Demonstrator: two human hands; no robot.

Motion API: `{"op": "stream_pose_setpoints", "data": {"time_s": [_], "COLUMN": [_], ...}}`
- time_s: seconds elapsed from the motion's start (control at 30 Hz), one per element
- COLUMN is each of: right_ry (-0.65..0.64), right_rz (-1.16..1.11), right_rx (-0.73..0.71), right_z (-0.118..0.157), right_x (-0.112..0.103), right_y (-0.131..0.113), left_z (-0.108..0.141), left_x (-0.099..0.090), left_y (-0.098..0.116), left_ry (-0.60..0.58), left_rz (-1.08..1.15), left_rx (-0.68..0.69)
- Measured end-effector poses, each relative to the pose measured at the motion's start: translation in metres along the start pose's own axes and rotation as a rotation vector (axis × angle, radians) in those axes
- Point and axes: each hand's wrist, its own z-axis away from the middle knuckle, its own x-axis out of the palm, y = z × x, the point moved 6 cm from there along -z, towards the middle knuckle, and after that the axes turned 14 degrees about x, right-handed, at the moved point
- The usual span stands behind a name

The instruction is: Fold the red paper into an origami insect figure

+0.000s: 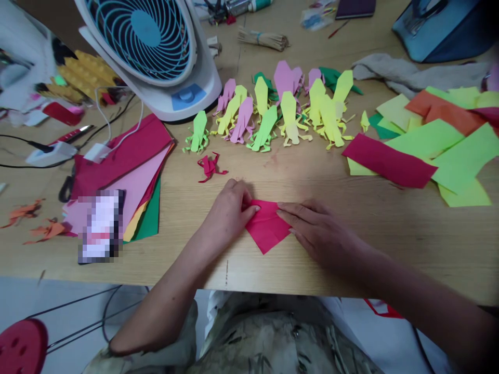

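A folded sheet of red paper [266, 228] lies near the table's front edge, a pointed corner toward me and faint creases across it. My left hand [233, 205] is closed at its upper left, thumb on the paper and fingers curled. From the other side my right hand [322, 231] rests stretched fingers on the right edge; its thumb is hidden. Beyond the left hand lies a small red origami frog [209, 167]. Further back stand rows of folded paper frogs, among them a green one [265, 130], a purple one [242, 120] and a yellow one [290, 118].
A white fan [167, 96] stands back left. Coloured sheets [128, 176] and a phone [102, 226] lie left, with orange paper frogs [49, 230] beyond. At right are loose yellow-green sheets [465, 161] and a red piece [390, 160]. A grey cloth [405, 72] lies behind.
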Motion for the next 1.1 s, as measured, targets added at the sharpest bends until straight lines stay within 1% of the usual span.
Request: {"op": "stream_pose_setpoints", "data": {"time_s": [0.13, 0.27, 0.37, 0.53, 0.93, 1.1], "right_ry": [-0.002, 0.013, 0.027, 0.011, 0.04, 0.05], "right_rz": [0.014, 0.005, 0.016, 0.02, 0.035, 0.041], "right_rx": [0.007, 0.061, 0.071, 0.077, 0.047, 0.045], "right_z": [-0.001, -0.003, -0.005, -0.007, -0.006, -0.006], "right_x": [0.0, 0.0, 0.001, 0.005, 0.006, 0.006], "right_y": [-0.001, 0.0, 0.001, 0.003, 0.002, 0.003], "left_z": [0.005, 0.01, 0.013, 0.012, 0.01, 0.011], "left_x": [0.001, 0.008, 0.011, 0.014, 0.014, 0.013], "left_y": [0.009, 0.019, 0.02, 0.019, 0.017, 0.021], "left_ry": [0.047, -0.01, -0.001, 0.01, 0.042, 0.055], "left_rz": [-0.021, -0.097, -0.161, -0.212, -0.226, -0.254], "left_rx": [0.085, 0.19, 0.227, 0.276, 0.284, 0.306]}}
